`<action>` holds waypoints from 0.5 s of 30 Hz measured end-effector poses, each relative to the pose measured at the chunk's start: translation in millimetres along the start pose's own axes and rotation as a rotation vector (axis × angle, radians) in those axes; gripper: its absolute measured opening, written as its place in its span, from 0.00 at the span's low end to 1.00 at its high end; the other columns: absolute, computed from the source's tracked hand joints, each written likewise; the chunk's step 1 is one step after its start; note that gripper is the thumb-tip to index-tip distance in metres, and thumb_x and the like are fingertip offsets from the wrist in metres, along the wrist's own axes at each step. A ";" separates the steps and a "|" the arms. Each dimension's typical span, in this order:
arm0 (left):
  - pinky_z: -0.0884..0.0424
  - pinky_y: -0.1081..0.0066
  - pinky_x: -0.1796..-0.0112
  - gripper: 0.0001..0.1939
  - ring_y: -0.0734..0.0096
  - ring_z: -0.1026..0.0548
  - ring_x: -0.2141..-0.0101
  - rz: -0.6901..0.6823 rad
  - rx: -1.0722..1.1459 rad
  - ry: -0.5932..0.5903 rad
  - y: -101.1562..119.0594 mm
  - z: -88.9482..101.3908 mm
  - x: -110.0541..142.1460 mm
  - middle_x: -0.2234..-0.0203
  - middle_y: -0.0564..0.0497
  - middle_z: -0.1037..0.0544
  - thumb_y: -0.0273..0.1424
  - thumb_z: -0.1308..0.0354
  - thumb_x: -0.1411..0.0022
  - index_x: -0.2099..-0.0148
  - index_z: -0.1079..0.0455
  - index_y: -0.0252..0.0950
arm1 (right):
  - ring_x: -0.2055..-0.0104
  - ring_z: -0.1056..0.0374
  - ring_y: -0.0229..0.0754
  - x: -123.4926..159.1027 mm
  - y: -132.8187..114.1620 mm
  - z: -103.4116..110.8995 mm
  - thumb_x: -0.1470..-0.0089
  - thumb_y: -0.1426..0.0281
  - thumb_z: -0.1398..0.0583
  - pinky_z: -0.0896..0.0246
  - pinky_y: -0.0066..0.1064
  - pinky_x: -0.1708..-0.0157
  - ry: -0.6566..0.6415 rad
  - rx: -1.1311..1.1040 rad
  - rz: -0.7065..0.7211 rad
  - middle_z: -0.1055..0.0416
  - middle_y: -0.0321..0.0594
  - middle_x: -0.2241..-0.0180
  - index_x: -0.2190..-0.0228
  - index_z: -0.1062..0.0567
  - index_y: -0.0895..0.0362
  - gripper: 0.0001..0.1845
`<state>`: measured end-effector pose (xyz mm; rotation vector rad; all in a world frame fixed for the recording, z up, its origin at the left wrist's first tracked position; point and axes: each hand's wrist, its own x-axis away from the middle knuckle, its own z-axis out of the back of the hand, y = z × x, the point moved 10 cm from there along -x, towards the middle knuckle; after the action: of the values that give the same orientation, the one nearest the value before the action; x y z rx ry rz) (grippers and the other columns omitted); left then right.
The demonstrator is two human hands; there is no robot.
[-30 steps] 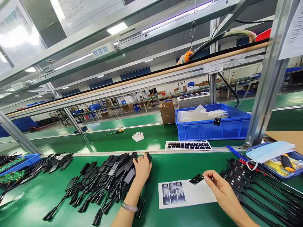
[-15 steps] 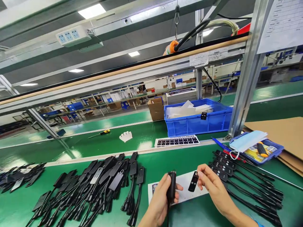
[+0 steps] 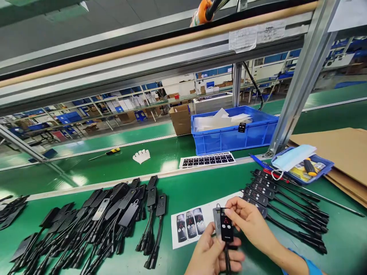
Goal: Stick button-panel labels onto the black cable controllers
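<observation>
My left hand (image 3: 209, 248) is closed around a flat black cabled controller (image 3: 217, 225), its cables hanging down below the palm. Between the thumb and fingers of my right hand (image 3: 252, 219) is the upper edge of a black sticker (image 3: 226, 231) with red marks and two pale ovals. The sticker lies over or just in front of the right part of the controller's face, slightly off to one side; I cannot tell whether it touches. Behind both hands lies a white label sheet (image 3: 177, 244) with three black labels showing.
Many black cabled controllers (image 3: 126, 206) are heaped on the left. Labelled ones (image 3: 259, 196) lie in a row on the right. Farther back are a blue bin (image 3: 235, 139), another label sheet (image 3: 208, 159), a white glove (image 3: 141, 156), a screwdriver (image 3: 104, 153) and a small blue tray (image 3: 322, 175).
My right hand has brought the sticker left to the controller. My left hand has turned the controller so its face shows. The camera view has tilted down and shifted right.
</observation>
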<state>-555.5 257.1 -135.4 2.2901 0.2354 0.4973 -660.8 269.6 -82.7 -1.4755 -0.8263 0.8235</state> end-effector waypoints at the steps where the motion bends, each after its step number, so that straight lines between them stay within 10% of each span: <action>1: 0.27 0.69 0.66 0.19 0.66 0.21 0.66 0.004 -0.017 -0.019 -1.7 -2.4 1.3 0.61 0.44 0.22 0.36 0.37 0.43 0.52 0.35 0.37 | 0.79 0.44 0.33 0.3 -0.1 -0.1 0.51 0.53 0.38 0.47 0.23 0.82 0.001 0.010 -0.001 0.38 0.31 0.79 0.71 0.30 0.57 0.19; 7: 0.28 0.67 0.61 0.38 0.62 0.22 0.61 -0.097 -0.037 -0.057 4.6 -5.0 2.5 0.57 0.41 0.23 0.31 0.30 0.51 0.42 0.47 0.42 | 0.75 0.39 0.37 1.6 0.0 1.5 0.50 0.56 0.38 0.40 0.27 0.75 0.012 0.078 0.033 0.35 0.34 0.78 0.71 0.29 0.57 0.16; 15: 0.30 0.62 0.58 0.38 0.58 0.22 0.59 -0.061 -0.082 -0.052 3.4 -6.0 5.0 0.55 0.37 0.24 0.31 0.32 0.48 0.41 0.50 0.40 | 0.76 0.39 0.37 6.6 -3.8 -2.1 0.48 0.60 0.40 0.41 0.26 0.77 -0.001 0.171 0.063 0.35 0.33 0.79 0.70 0.27 0.57 0.12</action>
<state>-553.5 260.3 -127.8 2.2059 0.2538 0.4079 -655.8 274.5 -79.0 -1.3552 -0.6959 0.9189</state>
